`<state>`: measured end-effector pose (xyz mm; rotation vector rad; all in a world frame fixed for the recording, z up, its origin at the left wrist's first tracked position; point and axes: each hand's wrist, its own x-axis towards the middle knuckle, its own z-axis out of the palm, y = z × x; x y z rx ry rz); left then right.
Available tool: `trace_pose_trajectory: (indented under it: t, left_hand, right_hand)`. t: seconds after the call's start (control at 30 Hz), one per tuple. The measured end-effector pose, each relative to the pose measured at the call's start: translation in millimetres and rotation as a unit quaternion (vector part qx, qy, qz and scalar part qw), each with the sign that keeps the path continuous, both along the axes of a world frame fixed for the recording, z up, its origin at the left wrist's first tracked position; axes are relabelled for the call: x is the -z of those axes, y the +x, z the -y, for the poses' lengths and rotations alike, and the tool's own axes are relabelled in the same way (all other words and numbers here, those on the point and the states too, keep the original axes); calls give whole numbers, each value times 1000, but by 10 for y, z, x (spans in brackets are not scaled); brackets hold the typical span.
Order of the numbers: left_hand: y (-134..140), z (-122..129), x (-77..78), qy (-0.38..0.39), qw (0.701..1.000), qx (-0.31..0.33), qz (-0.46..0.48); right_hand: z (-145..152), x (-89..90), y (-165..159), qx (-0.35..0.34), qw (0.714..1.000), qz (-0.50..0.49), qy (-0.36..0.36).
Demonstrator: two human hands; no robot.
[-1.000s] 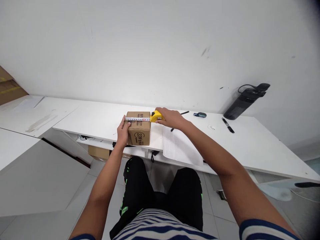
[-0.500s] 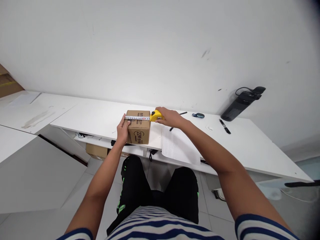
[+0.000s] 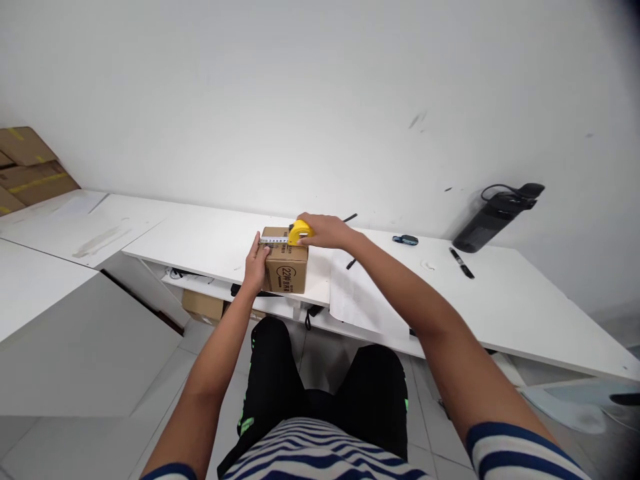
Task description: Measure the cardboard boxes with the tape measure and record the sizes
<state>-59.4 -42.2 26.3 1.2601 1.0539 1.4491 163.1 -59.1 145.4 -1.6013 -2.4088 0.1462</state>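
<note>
A small brown cardboard box (image 3: 286,272) with dark printing stands on the white desk. My left hand (image 3: 256,267) is closed on the box's left side, its thumb over the top edge by the tape's end. A short length of white tape blade (image 3: 274,240) lies across the top of the box. My right hand (image 3: 327,232) is wrapped round the yellow tape measure (image 3: 300,232), which is over the right part of the box top. Part of the top is hidden behind the tape measure and hand.
A white paper sheet (image 3: 367,303) lies right of the box, over the desk's (image 3: 480,313) front edge. Farther right are a blue-black small object (image 3: 405,240), a black pen-like item (image 3: 461,263) and a dark bottle (image 3: 493,220) against the wall. Cardboard boxes (image 3: 37,177) are stacked far left.
My right hand has brought the tape measure left, from beside the box to over its top. Less blade shows between case and left hand. The whole view has shifted slightly.
</note>
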Motion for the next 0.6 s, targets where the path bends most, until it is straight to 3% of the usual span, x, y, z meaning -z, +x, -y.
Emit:
trace_pose_trajectory:
  t: [0.17,0.27,0.33,0.43,0.53,0.6]
  left_hand:
    - [94,75,-23,-3,999,8,53]
    - [128,101,-14,0,997,1,73]
    - [152,59,6,1,998,-11,68]
    - [208,-156,24,9,999,-19,51]
    - [278,-512,-37,11,1000,-2,26]
    - [318,-710,-131,23,999,23,-2]
  right_hand:
    - [-229,23,-609,-44,997,-1,58]
    - [-216,-15,-683,-49,993,-27,104]
    - [-119,-6,-522,-27,986,-85,142]
    - [101,128,-24,56,955,-214,199]
    - [345,382,603,173,893,-350,224]
    - [490,573,985,231,845,-442,193]
